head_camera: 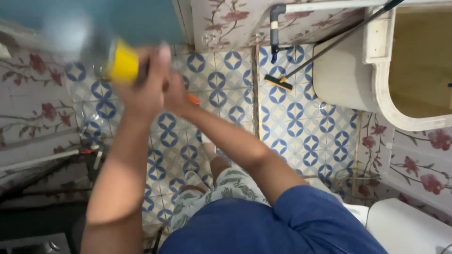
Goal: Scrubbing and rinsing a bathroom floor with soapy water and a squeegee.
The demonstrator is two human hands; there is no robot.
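My left hand [148,77] is closed around a blurred bottle with a round yellow cap [123,66], raised above the blue-and-white patterned floor tiles [301,127]. My right hand [175,91] presses against the left just beside it; I cannot tell its grip. Something small and orange [193,99] shows at its edge. Well apart, a green-headed brush [278,82] leans by the cream basin [348,80].

- You stand in a home bathroom, looking down at a floor [301,122] of blue-and-cream patterned tiles.
- Wall tiles [37,108] printed with red flowers rise along the floor's left and right edges.
- A pale basin [376,89] juts out at upper right.
- A long-handled scrubbing brush [278,82] leans at the floor's far edge, beside a grey pipe [274,28] on the wall.
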